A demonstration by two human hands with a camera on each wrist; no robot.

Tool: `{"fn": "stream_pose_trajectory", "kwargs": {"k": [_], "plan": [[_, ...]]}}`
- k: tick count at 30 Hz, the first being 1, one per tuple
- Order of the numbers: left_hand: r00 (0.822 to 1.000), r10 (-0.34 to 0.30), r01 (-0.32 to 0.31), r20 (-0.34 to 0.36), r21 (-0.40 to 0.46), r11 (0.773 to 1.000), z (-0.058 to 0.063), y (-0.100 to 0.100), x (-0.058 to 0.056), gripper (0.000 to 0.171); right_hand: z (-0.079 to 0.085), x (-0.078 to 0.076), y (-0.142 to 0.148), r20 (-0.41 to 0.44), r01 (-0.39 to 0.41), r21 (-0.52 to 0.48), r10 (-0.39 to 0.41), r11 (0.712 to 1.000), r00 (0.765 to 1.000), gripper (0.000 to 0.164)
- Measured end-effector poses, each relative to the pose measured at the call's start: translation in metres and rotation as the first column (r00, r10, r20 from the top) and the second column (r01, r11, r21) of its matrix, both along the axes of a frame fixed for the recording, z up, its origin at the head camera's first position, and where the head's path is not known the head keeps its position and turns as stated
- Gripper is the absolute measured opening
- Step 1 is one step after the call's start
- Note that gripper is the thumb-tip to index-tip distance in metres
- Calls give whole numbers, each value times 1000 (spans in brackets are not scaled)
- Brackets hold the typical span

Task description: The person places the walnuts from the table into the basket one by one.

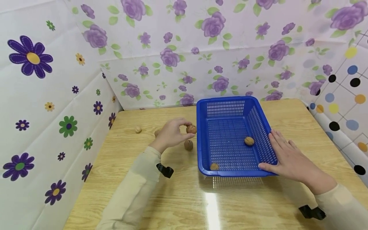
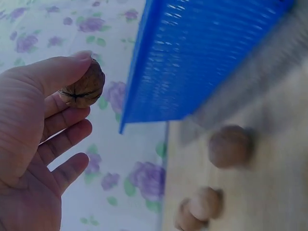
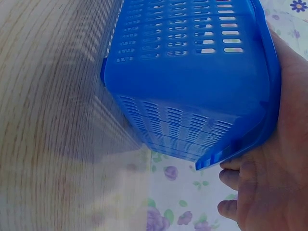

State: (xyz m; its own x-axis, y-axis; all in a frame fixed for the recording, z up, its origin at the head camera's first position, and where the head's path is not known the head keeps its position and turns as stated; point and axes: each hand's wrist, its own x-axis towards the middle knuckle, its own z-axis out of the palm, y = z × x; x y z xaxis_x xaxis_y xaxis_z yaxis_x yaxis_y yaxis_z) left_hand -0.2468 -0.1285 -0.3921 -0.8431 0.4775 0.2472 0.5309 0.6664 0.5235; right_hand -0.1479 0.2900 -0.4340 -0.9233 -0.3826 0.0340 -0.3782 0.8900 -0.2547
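Observation:
My left hand [image 1: 172, 133] pinches a walnut [image 1: 191, 129] between thumb and fingers, just outside the left rim of a blue plastic basket [image 1: 202, 140]. In the left wrist view the held walnut [image 2: 89, 86] shows its dark seam, and the lower fingers are spread loosely. My right hand [image 1: 287, 158] rests on the basket's near right corner, with fingers fairly straight along the side rim and the thumb on the front rim. Inside the basket lie a walnut [image 1: 249, 141] near the right wall and another walnut [image 1: 214, 166] at the near left corner.
On the wooden table [image 1: 172, 204], a dark walnut [image 1: 188, 145] lies below my left hand. Another walnut [image 1: 157, 133] is partly hidden behind that hand, and a paler walnut [image 1: 138, 129] sits farther left. Flowered sheets [image 1: 161, 80] enclose the table's back and left; a dotted sheet [image 1: 342, 108] hangs right.

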Motion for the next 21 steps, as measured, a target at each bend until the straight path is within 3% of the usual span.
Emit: {"fn": "stream_pose_trajectory", "kwargs": {"k": [7,15,21], "plan": [[996,-74,74,-41,-16,997,16,30,-14,40,-3,-1,-1,-1,6,-16,-6,1000,1000,114],[988,-152,152,-21,-34,988,31,74,-25,41,-3,-2,-1,2,-4,-23,4,1000,1000,113],[978,-207,207,18,13,978,38,101,-33,36,-4,-2,-1,-19,-5,-31,4,1000,1000,114]]}}
